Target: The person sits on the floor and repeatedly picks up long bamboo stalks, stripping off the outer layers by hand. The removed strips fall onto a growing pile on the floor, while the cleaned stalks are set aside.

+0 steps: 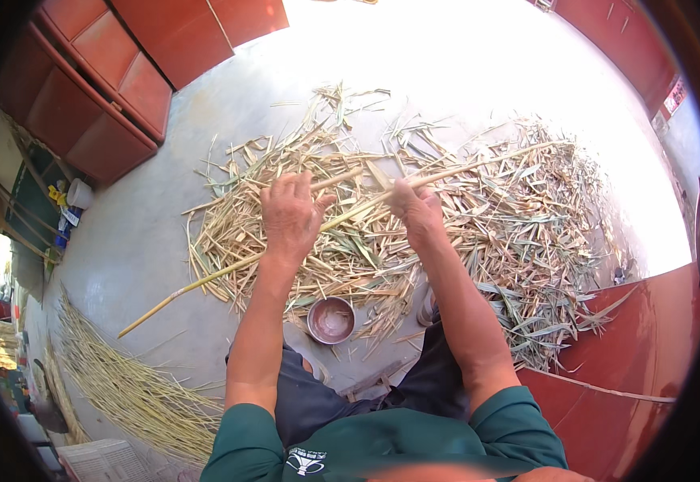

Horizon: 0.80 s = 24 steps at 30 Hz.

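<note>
- My left hand (289,215) is closed round a long, thin yellow bamboo stalk (229,270), which runs from 8 o'clock to 2 o'clock across the frame.
- My right hand (416,210) grips the same stalk further up, fingers wrapped tight.
- I note a heap of dry straw-coloured leaves and husks (518,233) beneath both hands.
- A small round metal bowl (331,320) sits at 6 o'clock of the hands, near my knees.
- A bundle of split pale strips (125,386) lies at 8 o'clock.

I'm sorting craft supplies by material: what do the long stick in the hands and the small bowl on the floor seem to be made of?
The long stick looks like a bamboo or cane stalk: pale yellow, slender, matte, lying among dry leaf husks. The small bowl looks like metal, with a thin, dull grey rim and a stained pinkish inside, though enamel cannot be ruled out.
</note>
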Each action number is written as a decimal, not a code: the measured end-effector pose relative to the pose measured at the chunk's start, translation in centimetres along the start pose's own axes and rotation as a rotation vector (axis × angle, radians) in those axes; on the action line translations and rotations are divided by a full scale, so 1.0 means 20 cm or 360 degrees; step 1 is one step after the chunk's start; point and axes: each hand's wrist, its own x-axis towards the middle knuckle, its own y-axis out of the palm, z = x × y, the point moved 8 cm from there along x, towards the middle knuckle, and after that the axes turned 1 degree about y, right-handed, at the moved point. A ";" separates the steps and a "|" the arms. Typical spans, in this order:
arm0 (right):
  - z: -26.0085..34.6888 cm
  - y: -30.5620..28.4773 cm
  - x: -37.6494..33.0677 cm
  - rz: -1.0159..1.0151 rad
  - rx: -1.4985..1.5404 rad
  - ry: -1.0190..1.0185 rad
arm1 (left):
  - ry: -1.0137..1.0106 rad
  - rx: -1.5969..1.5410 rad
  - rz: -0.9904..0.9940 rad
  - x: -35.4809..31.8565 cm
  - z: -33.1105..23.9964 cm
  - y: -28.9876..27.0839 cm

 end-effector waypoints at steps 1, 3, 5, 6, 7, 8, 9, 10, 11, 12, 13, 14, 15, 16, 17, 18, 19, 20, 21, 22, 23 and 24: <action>-0.03 0.04 -0.01 0.0029 0.0019 -0.0019 | 0.0055 -0.0066 0.0050 -0.02 -0.07 0.03; -0.10 0.14 -0.04 0.0132 0.0077 0.0008 | 0.0178 -0.0430 0.0244 -0.05 -0.19 0.11; -0.14 0.17 -0.04 0.0162 0.0078 0.0053 | 0.0149 -0.0397 0.0295 -0.06 -0.20 0.13; -0.12 0.16 -0.02 0.0166 0.0249 0.0035 | 0.0130 -0.0377 0.0305 -0.06 -0.18 0.10; -0.11 0.14 -0.01 0.0165 0.0439 0.0039 | 0.0114 -0.0359 0.0320 -0.05 -0.14 0.07; -0.08 0.08 0.04 0.0067 0.0487 0.0114 | -0.0007 -0.0389 0.0340 -0.05 -0.06 0.03; -0.04 0.02 0.07 -0.0002 0.0513 0.0131 | -0.0116 -0.0492 0.0385 -0.05 0.03 -0.02; 0.01 -0.02 0.11 0.0017 0.0535 0.0123 | -0.0356 -0.0564 0.0489 -0.06 0.16 -0.06; 0.04 -0.07 0.13 -0.0052 0.0559 0.0128 | -0.0594 -0.0622 0.0557 -0.09 0.27 -0.10; 0.08 -0.09 0.15 -0.0036 0.0471 0.0115 | -0.0680 -0.0743 0.0558 -0.11 0.34 -0.15; 0.08 -0.08 0.15 0.0036 0.0430 0.0128 | -0.0853 -0.0885 0.0571 -0.14 0.40 -0.17; 0.08 -0.08 0.15 0.0024 0.0370 0.0131 | -0.0540 -0.0683 0.0457 -0.11 0.36 -0.21; 0.07 -0.06 0.13 0.0010 0.0300 0.0149 | -0.0299 -0.0492 0.0347 -0.10 0.30 -0.24; 0.06 -0.03 0.12 0.0079 0.0282 0.0121 | -0.0069 -0.0310 0.0224 -0.10 0.24 -0.25; 0.05 -0.01 0.11 0.0051 0.0245 0.0134 | -0.0006 -0.0237 0.0236 -0.11 0.19 -0.20; 0.02 0.01 0.09 0.0029 0.0226 0.0152 | 0.0048 -0.0174 0.0241 -0.12 0.14 -0.14; 0.00 0.02 0.08 0.0028 0.0236 0.0161 | 0.0108 -0.0132 0.0259 -0.13 0.09 -0.09; -0.01 0.03 0.08 0.0032 0.0254 0.0139 | 0.0127 -0.0123 0.0202 -0.13 0.07 -0.07; -0.02 0.02 0.08 0.0010 0.0253 0.0151 | 0.0157 -0.0129 0.0149 -0.13 0.04 -0.06; -0.03 0.02 0.09 0.0029 0.0236 0.0159 | 0.0145 -0.0153 0.0078 -0.12 0.04 -0.07; -0.04 0.01 0.11 0.0010 0.0241 0.0162 | 0.0091 -0.0260 0.0033 -0.12 0.06 -0.09; -0.04 0.00 0.12 0.0045 0.0217 0.0171 | -0.0017 -0.0390 -0.0023 -0.11 0.09 -0.11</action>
